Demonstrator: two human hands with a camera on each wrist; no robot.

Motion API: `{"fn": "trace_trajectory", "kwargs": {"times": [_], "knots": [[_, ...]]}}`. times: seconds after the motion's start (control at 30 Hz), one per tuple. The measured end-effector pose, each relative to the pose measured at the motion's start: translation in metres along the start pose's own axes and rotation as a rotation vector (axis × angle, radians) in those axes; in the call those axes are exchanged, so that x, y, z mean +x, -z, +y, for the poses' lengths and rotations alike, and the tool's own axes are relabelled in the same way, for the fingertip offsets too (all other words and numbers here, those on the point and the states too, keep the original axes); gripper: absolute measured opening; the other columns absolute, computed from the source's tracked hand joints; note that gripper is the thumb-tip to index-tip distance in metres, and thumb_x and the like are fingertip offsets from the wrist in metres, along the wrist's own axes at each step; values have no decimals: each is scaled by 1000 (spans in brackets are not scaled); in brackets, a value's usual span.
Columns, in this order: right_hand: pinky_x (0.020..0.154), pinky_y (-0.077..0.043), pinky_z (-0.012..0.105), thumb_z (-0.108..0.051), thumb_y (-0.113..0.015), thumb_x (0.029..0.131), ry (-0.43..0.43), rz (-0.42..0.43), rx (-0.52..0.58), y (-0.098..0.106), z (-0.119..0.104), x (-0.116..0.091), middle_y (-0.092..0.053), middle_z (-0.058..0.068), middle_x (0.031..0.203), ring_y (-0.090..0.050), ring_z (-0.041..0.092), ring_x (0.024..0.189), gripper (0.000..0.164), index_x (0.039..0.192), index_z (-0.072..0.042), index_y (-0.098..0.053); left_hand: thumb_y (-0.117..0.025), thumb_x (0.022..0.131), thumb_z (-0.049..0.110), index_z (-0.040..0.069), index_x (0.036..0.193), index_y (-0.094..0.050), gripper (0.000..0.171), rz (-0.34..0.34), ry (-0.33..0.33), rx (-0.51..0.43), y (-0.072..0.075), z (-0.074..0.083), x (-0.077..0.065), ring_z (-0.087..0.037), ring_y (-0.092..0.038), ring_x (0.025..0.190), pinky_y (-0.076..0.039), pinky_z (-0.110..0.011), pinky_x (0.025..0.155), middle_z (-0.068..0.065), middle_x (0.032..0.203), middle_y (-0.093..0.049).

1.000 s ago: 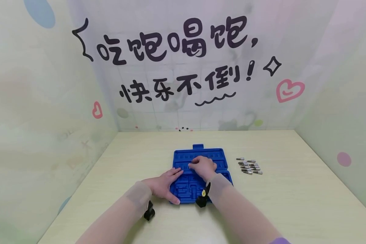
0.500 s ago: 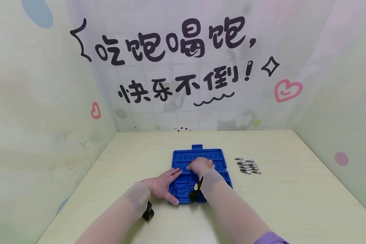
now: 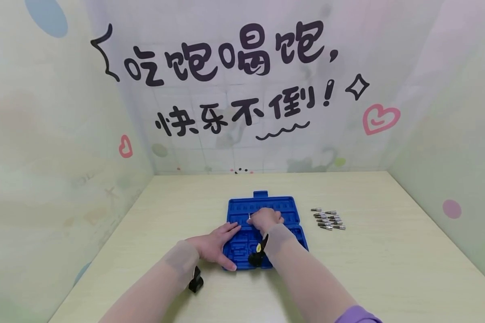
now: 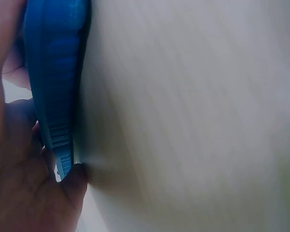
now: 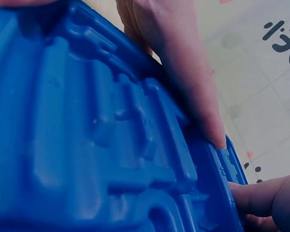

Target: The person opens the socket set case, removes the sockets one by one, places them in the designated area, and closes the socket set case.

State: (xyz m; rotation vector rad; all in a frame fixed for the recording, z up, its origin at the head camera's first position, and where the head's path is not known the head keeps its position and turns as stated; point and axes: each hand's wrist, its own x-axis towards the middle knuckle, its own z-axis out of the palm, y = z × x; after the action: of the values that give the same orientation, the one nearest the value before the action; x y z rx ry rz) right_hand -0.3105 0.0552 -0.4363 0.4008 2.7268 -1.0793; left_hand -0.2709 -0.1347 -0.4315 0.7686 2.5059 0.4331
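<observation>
A blue plastic tool case [image 3: 242, 249] lies open on the table, its moulded slots facing up. My left hand [image 3: 215, 246] is spread over its left side, fingers near the hinge and thumb by the front corner. In the right wrist view, left-hand fingers [image 5: 193, 82] lie straight along the case edge. My right hand [image 3: 266, 218] is over the far half of the case, thumb and forefinger pinching a small silver socket bit [image 3: 249, 216]; only a sliver of it shows. Right-hand fingers [image 5: 261, 198] appear low in the right wrist view, close to the slots.
Several metal socket bits [image 3: 328, 220] lie in a loose group on the table [image 3: 388, 269], right of the case. A printed cloth wall [image 3: 242, 148] rises behind the table's far edge, with side walls left and right.
My right hand has shifted slightly left and turned over the far half, its fingertips lower at the slots. The left hand holds its place on the case.
</observation>
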Motion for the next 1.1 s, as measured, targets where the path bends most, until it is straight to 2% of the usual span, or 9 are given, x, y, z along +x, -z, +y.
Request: {"fn": "trace_trajectory", "kwargs": {"times": [0.2, 0.57, 0.83, 1.1], "knots": [[110, -15, 57, -35, -73, 85, -8, 0, 52, -2, 1, 2, -53, 13, 132, -31, 40, 128, 30, 109, -16, -74, -77, 72, 59, 20, 156, -13, 112, -2, -1, -5, 0, 0, -2, -27, -3, 147, -21, -55, 111, -2, 162, -5], [110, -10, 60, -32, -74, 85, 18, 12, 110, -1, 5, -2, -53, 12, 134, -27, 41, 132, 22, 103, -19, -77, -77, 72, 58, 20, 156, -13, 112, -1, -5, -7, -1, -1, -1, -27, -3, 147, -21, -56, 111, 0, 162, -5], [108, -11, 63, -33, -74, 85, 18, 17, 143, -2, 5, -7, -48, 16, 137, -24, 44, 131, 22, 103, -20, -77, -77, 71, 58, 21, 156, -14, 112, 0, 1, -6, -1, -1, -1, -26, -2, 147, -21, -55, 111, 0, 162, -4], [107, -13, 63, -32, -75, 85, -22, 34, 174, -5, 5, -5, -48, 15, 136, -24, 43, 131, 20, 102, -22, -78, -77, 71, 58, 20, 156, -14, 113, 1, -3, -6, -1, -1, -1, -27, -4, 147, -21, -55, 111, -2, 162, -5]]}}
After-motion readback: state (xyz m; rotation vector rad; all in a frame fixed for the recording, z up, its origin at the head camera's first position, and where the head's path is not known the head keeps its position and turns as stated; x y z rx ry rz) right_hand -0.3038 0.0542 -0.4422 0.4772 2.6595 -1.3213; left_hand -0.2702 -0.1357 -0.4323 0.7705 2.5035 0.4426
